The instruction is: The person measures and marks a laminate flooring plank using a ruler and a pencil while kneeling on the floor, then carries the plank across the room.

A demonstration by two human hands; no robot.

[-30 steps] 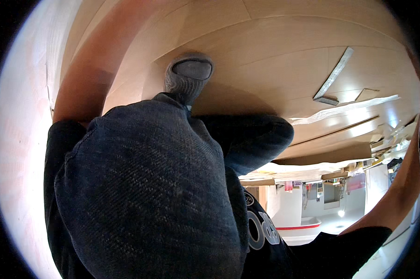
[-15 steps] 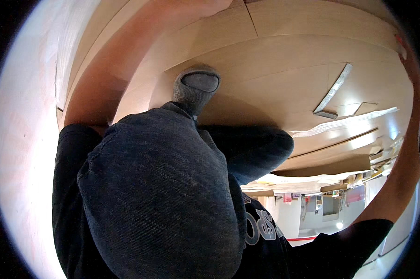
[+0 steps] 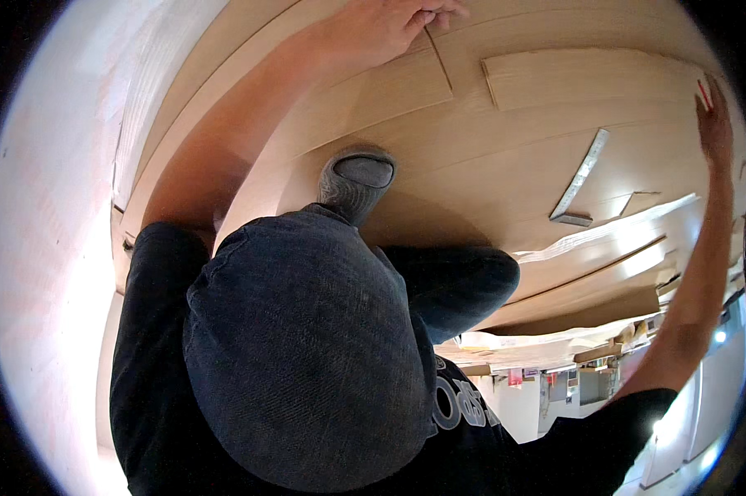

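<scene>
My left hand (image 3: 381,29) reaches to the upper edge, over the seam at the end of a light wood-coloured floor plank (image 3: 373,95). Its fingers are bent and close together; anything between them is too small to make out. At the far right, my right hand (image 3: 714,124) holds a thin red pencil-like stick (image 3: 703,95). That hand is beside the right end of a short plank piece (image 3: 588,78), which lies on the boards with its left end apart from the other plank. A metal try square (image 3: 584,174) rests on the boards below it.
My bent knee (image 3: 307,347) and grey-socked foot (image 3: 358,178) take up the middle. A pale wall (image 3: 51,207) runs along the left. Torn white sheeting (image 3: 612,231), loose boards (image 3: 588,310) and scattered items lie on the right.
The short plank piece now stands apart from the left plank, where they met before. My left hand has come into fuller view, and my right hand shows more clearly with the red stick.
</scene>
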